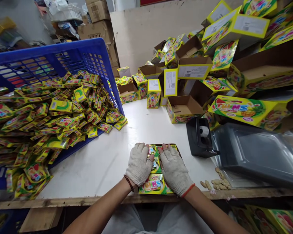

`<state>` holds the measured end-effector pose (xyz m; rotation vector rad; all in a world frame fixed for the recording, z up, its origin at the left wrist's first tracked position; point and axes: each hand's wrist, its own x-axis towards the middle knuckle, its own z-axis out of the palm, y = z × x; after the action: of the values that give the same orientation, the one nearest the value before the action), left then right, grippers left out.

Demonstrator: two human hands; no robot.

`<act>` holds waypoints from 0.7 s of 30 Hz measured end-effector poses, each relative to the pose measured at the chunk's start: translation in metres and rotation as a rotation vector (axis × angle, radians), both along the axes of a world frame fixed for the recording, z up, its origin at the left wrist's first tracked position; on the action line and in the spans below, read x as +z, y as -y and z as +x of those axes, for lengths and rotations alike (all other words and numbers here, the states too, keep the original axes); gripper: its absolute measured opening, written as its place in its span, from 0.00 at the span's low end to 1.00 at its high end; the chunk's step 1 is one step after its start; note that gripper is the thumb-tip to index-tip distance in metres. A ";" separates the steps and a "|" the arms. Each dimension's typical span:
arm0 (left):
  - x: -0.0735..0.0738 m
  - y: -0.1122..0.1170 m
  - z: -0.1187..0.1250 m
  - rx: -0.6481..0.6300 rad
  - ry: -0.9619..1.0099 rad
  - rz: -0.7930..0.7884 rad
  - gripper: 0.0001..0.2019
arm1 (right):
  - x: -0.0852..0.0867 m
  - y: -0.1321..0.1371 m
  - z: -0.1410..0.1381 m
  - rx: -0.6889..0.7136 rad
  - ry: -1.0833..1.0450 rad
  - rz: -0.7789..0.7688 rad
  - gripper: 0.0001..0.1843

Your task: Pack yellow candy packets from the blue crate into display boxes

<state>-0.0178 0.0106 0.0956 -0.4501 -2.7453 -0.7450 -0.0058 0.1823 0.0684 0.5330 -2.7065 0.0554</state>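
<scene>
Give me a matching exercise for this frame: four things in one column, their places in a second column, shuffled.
Things:
1. blue crate
2. tape dispenser
3. yellow box
4. peanuts

Places:
A. under both gloved hands
B. right of the hands, by the grey tray
C. near table edge, right of the right hand
D. tipped at left, spilling packets

Pairs: 1-D, 2-B, 3-A, 4-C

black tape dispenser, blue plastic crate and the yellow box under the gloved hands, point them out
black tape dispenser point(199, 138), head view, its front face
blue plastic crate point(51, 61), head view, its back wall
yellow box point(153, 186), head view, its printed near end
</scene>
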 end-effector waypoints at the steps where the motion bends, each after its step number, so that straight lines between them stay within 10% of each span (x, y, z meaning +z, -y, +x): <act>1: 0.002 0.003 -0.002 -0.030 0.021 0.008 0.12 | 0.001 0.001 -0.001 0.001 0.005 0.005 0.25; 5: -0.004 0.026 -0.029 0.023 0.001 0.065 0.13 | 0.006 0.000 -0.003 0.055 0.047 0.020 0.24; 13: 0.007 0.127 -0.157 0.590 0.156 -0.096 0.29 | -0.001 -0.006 -0.010 0.062 -0.022 0.043 0.21; 21: 0.007 0.151 -0.205 0.541 0.242 -0.087 0.26 | -0.005 -0.005 -0.009 0.035 -0.049 0.035 0.21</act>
<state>-0.2225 -0.1400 0.1024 0.3871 -2.9148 -0.5644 -0.0150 0.1877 0.0630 0.5843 -2.6555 0.0043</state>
